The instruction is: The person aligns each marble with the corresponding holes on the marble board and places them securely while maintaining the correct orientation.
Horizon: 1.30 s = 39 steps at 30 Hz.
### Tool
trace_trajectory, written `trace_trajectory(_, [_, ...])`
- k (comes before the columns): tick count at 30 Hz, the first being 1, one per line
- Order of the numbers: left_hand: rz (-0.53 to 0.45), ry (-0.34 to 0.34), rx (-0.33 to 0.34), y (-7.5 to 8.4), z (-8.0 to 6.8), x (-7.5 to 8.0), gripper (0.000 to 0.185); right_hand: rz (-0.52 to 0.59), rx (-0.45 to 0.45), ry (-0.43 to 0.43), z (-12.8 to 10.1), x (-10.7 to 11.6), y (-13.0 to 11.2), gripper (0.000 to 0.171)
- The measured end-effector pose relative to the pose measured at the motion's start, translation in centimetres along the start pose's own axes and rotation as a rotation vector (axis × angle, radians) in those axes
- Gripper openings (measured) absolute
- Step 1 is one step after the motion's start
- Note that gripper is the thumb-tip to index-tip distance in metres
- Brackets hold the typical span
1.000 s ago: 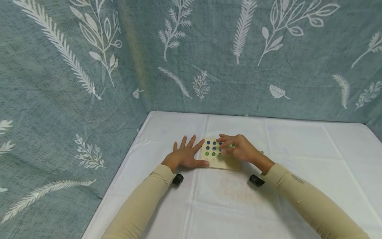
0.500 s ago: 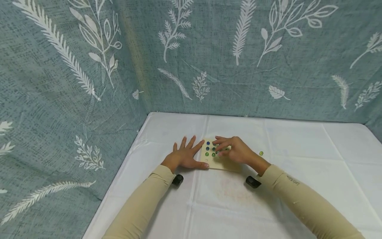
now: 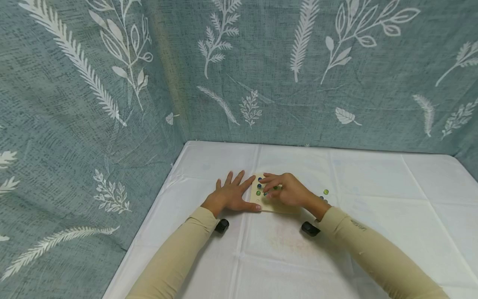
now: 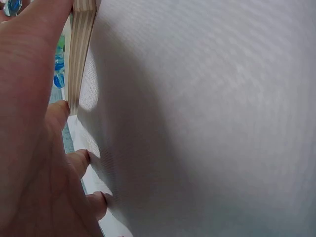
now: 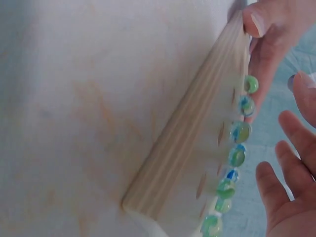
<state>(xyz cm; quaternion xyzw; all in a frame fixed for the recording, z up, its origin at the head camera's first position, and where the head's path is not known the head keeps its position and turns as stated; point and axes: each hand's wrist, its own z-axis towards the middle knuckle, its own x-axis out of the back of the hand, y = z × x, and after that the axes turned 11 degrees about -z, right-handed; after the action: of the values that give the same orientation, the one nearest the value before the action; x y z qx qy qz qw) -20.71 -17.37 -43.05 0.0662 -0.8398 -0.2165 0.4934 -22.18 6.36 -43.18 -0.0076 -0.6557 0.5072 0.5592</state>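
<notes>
A pale wooden board (image 3: 276, 207) with rows of round hollows lies on the white-covered table. Blue and green glass marbles (image 5: 240, 132) sit in several hollows; others are hidden behind the right hand. My left hand (image 3: 230, 196) rests spread at the board's left side, its thumb and index finger touching the edge. Over the board is my right hand (image 3: 291, 191), pinching a bluish marble (image 5: 291, 83) between thumb and a finger. The right wrist view shows this marble apart from the board, its other fingers loosely bent. In the left wrist view, the board's layered edge (image 4: 81, 54) meets the left hand.
To the right of the board, a loose green marble (image 3: 326, 192) lies on the table, with a blue marble (image 3: 321, 198) close to the right wrist. Black wrist cameras (image 3: 222, 225) sit under both wrists. Leaf-patterned curtains (image 3: 269, 112) hang behind and at the left.
My right hand has shifted left across the board, toward the left hand. Loose marbles at the right have come into view from behind the wrist. The left hand stays in place.
</notes>
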Motion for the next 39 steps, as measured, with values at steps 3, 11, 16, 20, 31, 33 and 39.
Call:
trace_trajectory(3, [0.009,0.007,-0.006,0.1,-0.1,0.0,0.107,-0.006,0.007,-0.005,0.2,-0.4,-0.1,0.014])
trace_trajectory(11, [0.015,0.023,-0.023,0.2,-0.3,0.1,0.108,-0.062,0.02,-0.017,0.5,-1.3,-0.6,0.012])
trace_trajectory(16, [0.023,0.027,-0.025,0.3,-0.3,0.1,0.108,-0.136,0.049,-0.017,0.7,-1.8,-0.8,0.01])
trace_trajectory(20, [0.017,0.024,-0.024,0.3,-0.4,0.1,0.107,-0.203,0.057,-0.021,0.9,-2.2,-1.0,0.008])
trace_trajectory(31, [0.028,0.032,-0.019,0.6,-0.6,0.2,0.105,-0.346,0.013,-0.048,1.1,-2.6,-1.7,0.008])
trace_trajectory(33, [0.031,0.032,-0.017,0.6,-0.6,0.2,0.105,-0.353,0.012,-0.048,1.2,-2.6,-1.6,0.008])
trace_trajectory(39, [0.028,0.039,-0.019,0.4,-0.5,0.0,0.105,-0.368,0.018,-0.048,1.3,-2.8,-1.6,0.01])
